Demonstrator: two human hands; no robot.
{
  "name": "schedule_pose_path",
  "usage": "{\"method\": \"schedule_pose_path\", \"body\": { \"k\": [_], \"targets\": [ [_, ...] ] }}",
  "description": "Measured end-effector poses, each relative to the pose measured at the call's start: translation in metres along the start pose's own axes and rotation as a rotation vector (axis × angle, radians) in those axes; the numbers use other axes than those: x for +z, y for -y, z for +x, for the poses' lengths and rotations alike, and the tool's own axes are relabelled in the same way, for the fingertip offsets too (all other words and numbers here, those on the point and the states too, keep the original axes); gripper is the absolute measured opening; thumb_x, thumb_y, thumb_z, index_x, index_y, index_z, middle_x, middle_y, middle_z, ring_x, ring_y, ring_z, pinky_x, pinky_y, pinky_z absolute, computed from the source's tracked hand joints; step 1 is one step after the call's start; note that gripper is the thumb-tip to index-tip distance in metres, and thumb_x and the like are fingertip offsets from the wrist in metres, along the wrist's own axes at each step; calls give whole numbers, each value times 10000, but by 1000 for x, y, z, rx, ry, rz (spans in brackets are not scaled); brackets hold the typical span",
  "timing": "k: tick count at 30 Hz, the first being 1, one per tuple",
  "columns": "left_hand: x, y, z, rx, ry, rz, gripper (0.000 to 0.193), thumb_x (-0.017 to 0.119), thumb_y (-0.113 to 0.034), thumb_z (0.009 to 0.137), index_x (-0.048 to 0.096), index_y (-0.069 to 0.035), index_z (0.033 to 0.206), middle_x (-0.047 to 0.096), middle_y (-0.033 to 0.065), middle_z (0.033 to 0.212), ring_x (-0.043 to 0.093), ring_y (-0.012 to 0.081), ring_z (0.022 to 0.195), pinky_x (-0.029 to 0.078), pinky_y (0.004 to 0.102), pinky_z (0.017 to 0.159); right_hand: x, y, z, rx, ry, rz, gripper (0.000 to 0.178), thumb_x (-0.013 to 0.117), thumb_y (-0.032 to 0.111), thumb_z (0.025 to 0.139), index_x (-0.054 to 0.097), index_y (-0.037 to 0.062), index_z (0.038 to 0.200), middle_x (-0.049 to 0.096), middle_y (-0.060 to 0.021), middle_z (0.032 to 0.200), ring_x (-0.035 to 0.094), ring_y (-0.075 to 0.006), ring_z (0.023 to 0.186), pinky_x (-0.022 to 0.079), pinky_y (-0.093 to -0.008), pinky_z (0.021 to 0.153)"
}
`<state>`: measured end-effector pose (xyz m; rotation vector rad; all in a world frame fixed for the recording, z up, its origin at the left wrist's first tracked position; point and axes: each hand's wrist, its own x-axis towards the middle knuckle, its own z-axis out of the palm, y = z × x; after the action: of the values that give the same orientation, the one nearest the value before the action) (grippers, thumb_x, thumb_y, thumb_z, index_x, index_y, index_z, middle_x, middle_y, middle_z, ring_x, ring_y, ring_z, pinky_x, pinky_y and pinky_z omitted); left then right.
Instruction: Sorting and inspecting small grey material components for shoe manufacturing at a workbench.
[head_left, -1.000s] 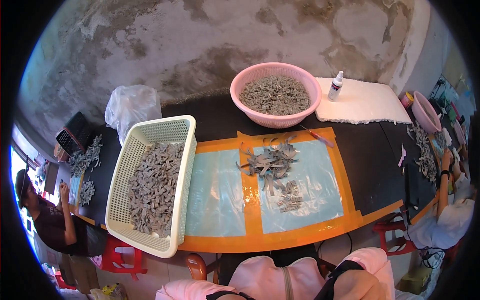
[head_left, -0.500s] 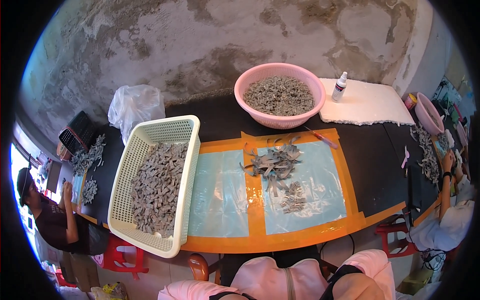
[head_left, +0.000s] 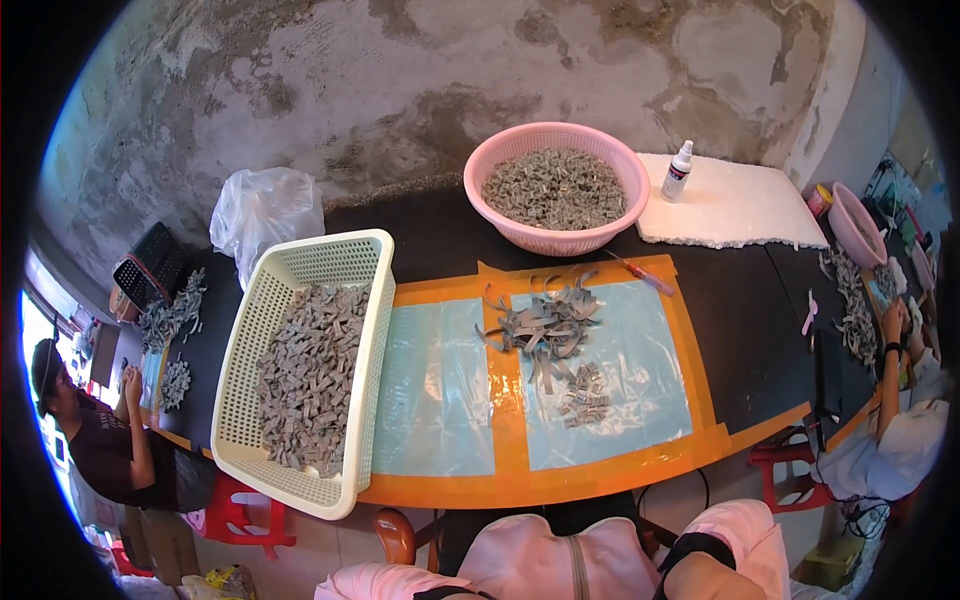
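Observation:
Neither of my hands shows; only pink sleeves with black cuffs and a bit of each forearm appear at the lower edge, the right forearm [head_left: 712,577] more fully than the left. In front of me a blue sheet [head_left: 650,400], taped with orange, covers the black table. On it lies a loose heap of grey strips [head_left: 545,325], with a small pile of short grey pieces [head_left: 584,400] just nearer to me. A cream basket [head_left: 372,375] full of similar grey pieces stands at the left. A screwdriver-like tool [head_left: 650,279] rests beyond the strips.
At the back stands a pink basket [head_left: 488,222] holding many grey pieces. A white spray bottle [head_left: 677,172] stands on a white foam board [head_left: 730,205]. A clear plastic bag [head_left: 262,215] sits behind the cream basket. Two other people work at the table's left and right ends.
The view has shifted very slightly, and my right forearm shows a little differently at the lower edge. The things on the table lie as before.

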<state>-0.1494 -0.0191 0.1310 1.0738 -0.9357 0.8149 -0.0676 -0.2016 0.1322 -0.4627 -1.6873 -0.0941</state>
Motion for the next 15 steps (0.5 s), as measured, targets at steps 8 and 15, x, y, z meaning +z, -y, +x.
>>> {"method": "schedule_pose_path", "body": {
  "k": [8,15],
  "targets": [
    [3,-5,-7,19,-6,-132,104,513,-40,815,584,-26,741,622,89,725,589,198,610,452,305,557,-1,-2,0,-31,29,5,253,361,133,889,571,78,759,602,-128,748,600,-268,658,454,-395,611],
    [5,1,1,32,-13,-155,115,503,-43,820,587,-35,742,622,79,727,588,180,606,445,298,559,1,3,-4,-91,23,-32,254,362,142,891,587,72,796,605,-145,761,601,-274,659,457,-420,643]
  ]
}}
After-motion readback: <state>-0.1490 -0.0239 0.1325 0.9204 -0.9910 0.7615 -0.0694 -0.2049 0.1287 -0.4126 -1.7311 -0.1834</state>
